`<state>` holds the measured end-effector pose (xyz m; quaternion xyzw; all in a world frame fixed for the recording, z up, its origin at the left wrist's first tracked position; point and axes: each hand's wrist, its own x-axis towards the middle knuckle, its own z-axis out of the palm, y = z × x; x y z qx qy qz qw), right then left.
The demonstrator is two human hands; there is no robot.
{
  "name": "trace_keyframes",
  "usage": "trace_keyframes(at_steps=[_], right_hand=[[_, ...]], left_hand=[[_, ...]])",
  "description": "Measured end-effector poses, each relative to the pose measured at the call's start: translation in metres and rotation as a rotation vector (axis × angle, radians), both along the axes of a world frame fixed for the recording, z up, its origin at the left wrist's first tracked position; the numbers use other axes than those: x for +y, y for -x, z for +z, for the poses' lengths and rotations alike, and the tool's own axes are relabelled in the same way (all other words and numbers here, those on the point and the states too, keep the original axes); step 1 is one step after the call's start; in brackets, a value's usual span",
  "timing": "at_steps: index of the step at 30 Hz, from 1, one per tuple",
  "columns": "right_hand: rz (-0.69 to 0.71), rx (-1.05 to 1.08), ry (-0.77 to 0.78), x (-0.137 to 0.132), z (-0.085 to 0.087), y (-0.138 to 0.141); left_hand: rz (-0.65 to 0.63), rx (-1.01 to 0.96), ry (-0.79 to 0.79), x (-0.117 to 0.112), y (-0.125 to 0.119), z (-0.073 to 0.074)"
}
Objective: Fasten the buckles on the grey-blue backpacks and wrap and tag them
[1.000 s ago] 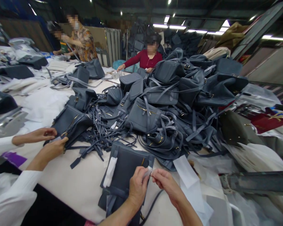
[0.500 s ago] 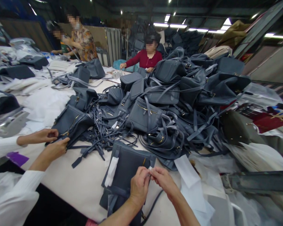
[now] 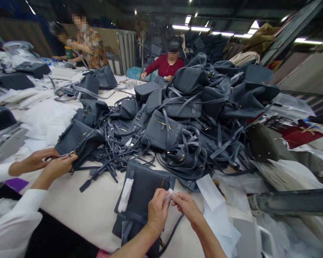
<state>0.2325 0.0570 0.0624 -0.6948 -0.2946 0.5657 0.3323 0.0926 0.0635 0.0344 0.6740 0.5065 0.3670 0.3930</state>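
Both forearms angle up from the bottom edge; the left hand (image 3: 157, 211) and right hand (image 3: 187, 208) pinch a small white paper (image 3: 168, 194) between their fingertips, just above a grey bag (image 3: 142, 188) lying flat at bottom centre; at left, a co-worker's hands (image 3: 59, 165) hold another bag's zip (image 3: 71, 153); a heap of bags (image 3: 188, 104) rises beyond.

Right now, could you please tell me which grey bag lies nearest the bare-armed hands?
The flat bag with a white strip, under the left hand; the others lie farther off.

A slate-grey leather bag (image 3: 144, 190) lies flat on the counter (image 3: 91, 211), a white paper strip (image 3: 125, 195) along its front. Its straps trail loose (a small white scrap (image 3: 168, 194) is pinched just above it).
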Motion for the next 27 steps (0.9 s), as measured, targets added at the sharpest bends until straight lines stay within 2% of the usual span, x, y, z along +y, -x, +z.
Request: trace_keyframes(at_steps=[8,13,18,22,27], right_hand=[[-0.056,0.095,0.097,0.001,-0.003,0.004],[-0.073,0.118,0.12,0.0,0.002,0.004],[-0.104,0.1,0.063,-0.004,0.004,-0.008],[-0.18,0.067,0.012,-0.007,-0.005,-0.005],[-0.252,0.126,0.022,-0.011,-0.019,0.018]], left_hand=[[0.04,-0.08,0.171,0.005,-0.001,0.014],[0.083,-0.097,0.307,0.015,-0.006,0.012],[0.077,-0.139,0.451,0.024,-0.007,0.011],[0.084,-0.186,0.563,0.023,-0.009,0.01],[0.116,-0.242,0.631,0.014,-0.01,0.006]])
